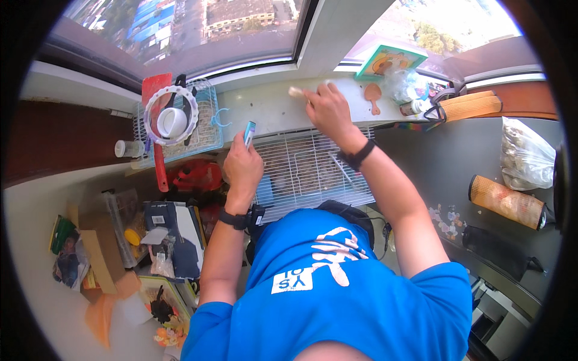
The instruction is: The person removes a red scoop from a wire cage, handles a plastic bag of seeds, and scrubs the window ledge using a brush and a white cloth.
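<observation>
My right hand (329,108) is over the white windowsill (257,97), its fingers closed on what looks like a small brush (295,92) with a pale, blurred tip pointing left. The fingers cover most of its handle. A few small dark specks lie on the sill to the left of that tip. In my left hand (244,164), near the sill's front edge, is a slim blue-and-white object (249,133) held upright; its exact kind is unclear. Below both hands stands a white wire cage (311,167) with brownish bedding visible through the bars.
At left on the sill, a blue wire cage (216,97) carries a red shovel (158,131), a scalloped ring (195,113) and a white cup (172,122). To the right are a small wooden paddle (373,95), a plastic bag (402,85) and a picture frame (390,61). Boxes (101,257) crowd the lower left.
</observation>
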Demonstrator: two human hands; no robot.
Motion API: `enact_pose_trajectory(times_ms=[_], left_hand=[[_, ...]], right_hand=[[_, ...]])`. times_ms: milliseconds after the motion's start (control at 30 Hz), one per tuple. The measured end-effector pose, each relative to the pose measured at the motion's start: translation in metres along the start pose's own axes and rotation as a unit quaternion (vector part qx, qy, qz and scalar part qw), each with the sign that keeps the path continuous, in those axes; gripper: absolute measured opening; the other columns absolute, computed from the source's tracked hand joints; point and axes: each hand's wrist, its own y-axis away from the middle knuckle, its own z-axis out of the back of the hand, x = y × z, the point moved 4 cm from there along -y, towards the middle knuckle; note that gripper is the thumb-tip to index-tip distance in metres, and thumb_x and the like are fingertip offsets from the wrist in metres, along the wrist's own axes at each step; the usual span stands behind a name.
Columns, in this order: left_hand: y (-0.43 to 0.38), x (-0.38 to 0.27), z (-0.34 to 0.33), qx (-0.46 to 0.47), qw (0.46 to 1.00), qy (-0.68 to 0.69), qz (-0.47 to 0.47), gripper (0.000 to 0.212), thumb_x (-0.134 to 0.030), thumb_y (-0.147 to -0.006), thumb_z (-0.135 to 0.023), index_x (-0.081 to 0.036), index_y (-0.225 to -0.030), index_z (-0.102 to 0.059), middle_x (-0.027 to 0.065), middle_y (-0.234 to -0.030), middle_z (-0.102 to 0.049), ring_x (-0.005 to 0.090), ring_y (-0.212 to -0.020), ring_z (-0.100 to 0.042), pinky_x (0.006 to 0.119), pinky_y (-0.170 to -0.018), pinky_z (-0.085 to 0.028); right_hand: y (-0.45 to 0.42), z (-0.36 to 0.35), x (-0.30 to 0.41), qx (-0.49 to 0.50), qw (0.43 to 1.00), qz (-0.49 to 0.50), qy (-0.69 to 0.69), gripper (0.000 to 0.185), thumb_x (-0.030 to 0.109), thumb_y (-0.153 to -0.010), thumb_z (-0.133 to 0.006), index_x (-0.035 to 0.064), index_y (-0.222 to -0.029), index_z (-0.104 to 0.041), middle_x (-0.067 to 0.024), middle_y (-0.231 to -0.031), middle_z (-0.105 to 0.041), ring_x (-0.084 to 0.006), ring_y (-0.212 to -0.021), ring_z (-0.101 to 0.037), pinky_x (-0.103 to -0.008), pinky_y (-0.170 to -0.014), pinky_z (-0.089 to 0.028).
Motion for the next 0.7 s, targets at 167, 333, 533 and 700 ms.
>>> enact_pose_trajectory(times_ms=[167, 333, 533, 700], left_hand=[[0.007, 0.006, 0.007, -0.042, 0.999, 0.009, -0.031, 0.033, -0.009, -0.11, -0.068, -0.004, -0.142, -0.07, 0.0281, -0.126, -0.08, 0.0547, -0.113, -0.076, 0.063, -0.094, -0.06], [0.017, 0.01, 0.026, -0.031, 0.999, -0.019, 0.037, 0.033, -0.007, -0.109, -0.068, -0.003, -0.141, -0.071, 0.0273, -0.131, -0.077, 0.0538, -0.119, -0.074, 0.062, -0.097, -0.059], [0.018, 0.014, 0.03, -0.014, 0.998, -0.019, 0.061, 0.03, -0.009, -0.108, -0.069, -0.003, -0.138, -0.071, 0.0289, -0.123, -0.08, 0.0555, -0.112, -0.075, 0.064, -0.095, -0.059], [0.021, 0.009, 0.033, -0.015, 0.998, -0.006, 0.057, 0.03, -0.014, -0.11, -0.069, -0.003, -0.137, -0.072, 0.031, -0.118, -0.082, 0.0567, -0.109, -0.077, 0.065, -0.094, -0.059]], right_hand=[[-0.017, -0.036, 0.008, -0.016, 1.0, 0.008, 0.025, 0.018, 0.012, -0.098, -0.069, 0.0092, -0.105, -0.085, -0.0161, -0.105, -0.074, -0.0386, -0.105, -0.072, -0.0524, -0.095, -0.061], [0.032, -0.011, 0.079, 0.169, 0.977, 0.075, -0.104, 0.013, 0.013, -0.094, -0.073, 0.0097, -0.1, -0.084, -0.015, -0.1, -0.071, -0.0382, -0.103, -0.07, -0.0508, -0.095, -0.06], [-0.015, -0.005, 0.074, 0.126, 0.987, 0.069, -0.07, 0.016, 0.014, -0.096, -0.074, 0.008, -0.108, -0.084, -0.0146, -0.097, -0.069, -0.0378, -0.102, -0.07, -0.0518, -0.088, -0.06], [-0.068, -0.079, 0.057, 0.023, 0.997, 0.074, -0.027, 0.018, 0.015, -0.1, -0.069, 0.0104, -0.105, -0.085, -0.0147, -0.105, -0.075, -0.037, -0.11, -0.072, -0.0517, -0.09, -0.061]])
